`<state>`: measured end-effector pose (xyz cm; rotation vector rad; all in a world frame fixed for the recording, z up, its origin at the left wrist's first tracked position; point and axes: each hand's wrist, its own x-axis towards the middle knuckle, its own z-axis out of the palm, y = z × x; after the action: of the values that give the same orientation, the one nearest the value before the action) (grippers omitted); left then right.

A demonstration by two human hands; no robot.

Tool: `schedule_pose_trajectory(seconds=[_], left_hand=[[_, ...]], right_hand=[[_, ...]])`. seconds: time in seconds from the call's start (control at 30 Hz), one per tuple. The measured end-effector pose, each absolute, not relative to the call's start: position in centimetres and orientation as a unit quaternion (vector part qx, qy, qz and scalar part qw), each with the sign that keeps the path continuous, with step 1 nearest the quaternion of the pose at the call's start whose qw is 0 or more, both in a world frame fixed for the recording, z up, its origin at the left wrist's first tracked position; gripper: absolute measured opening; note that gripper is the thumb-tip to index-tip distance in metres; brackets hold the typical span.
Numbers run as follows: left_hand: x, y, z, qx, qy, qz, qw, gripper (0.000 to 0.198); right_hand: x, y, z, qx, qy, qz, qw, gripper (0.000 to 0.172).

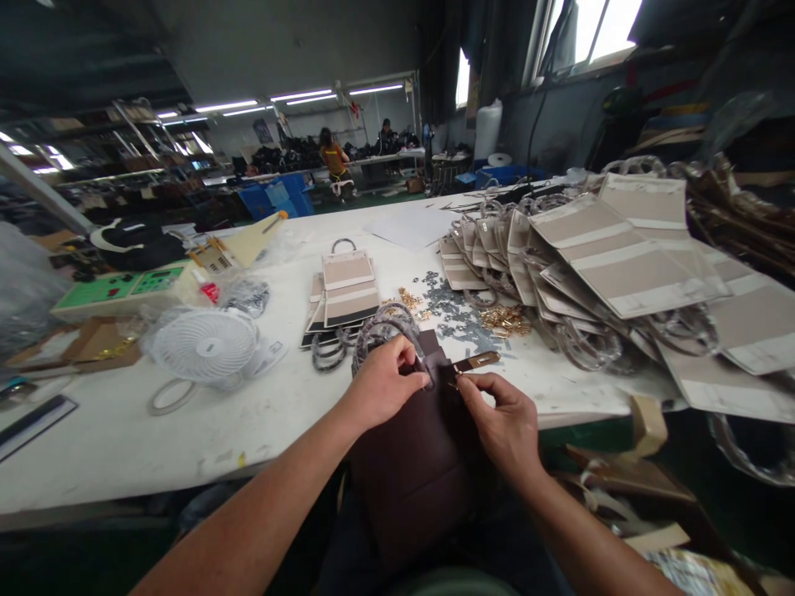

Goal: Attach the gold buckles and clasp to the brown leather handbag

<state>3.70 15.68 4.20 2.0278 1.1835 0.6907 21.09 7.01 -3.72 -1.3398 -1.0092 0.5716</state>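
the panel, dark brown, lies between the person's hands, its top on the table's front edge and the rest hanging over the lap. the left hand has thumb and forefinger pinched on a dark edge of the panel, near the top. the right hand pinches a small gold bit by the near end of the strap; whether the bit is fixed there cannot be told. the strap already shows gold metal along it, so this piece looks partway done.

counted: one panel in hand, one strap, two hands. just beyond lie loose gold parts, in two main heaps, and a spread of grey plates, too many to count. two stacks of beige pieces, a small one and a large one, overlap too much for a tally; they seem to be what is left, though none can be judged finished or unfinished.

farther off on the table: one fan, one ring, one green-topped machine. two people are in the background.
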Motion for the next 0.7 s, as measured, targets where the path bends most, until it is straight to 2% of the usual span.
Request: schedule_pose_trajectory(seconds=[0.1, 0.47, 0.7], left_hand=[[3.6, 15.9, 3.8, 0.773, 0.456, 0.262, 0.355, 0.03], [4.5, 14.8, 4.3, 0.789, 0.461, 0.278, 0.297, 0.027], [5.2, 13.7, 4.8, 0.796, 0.462, 0.284, 0.27, 0.027]], right_hand=[[21.1, 7.1, -4.0, -0.574, -0.467, 0.236, 0.63, 0.023], [20.8, 7.2, -4.4, -0.581, -0.511, 0.127, 0.621, 0.016], [20.4, 6.9, -4.7, -0.579, -0.515, 0.107, 0.623, 0.014]])
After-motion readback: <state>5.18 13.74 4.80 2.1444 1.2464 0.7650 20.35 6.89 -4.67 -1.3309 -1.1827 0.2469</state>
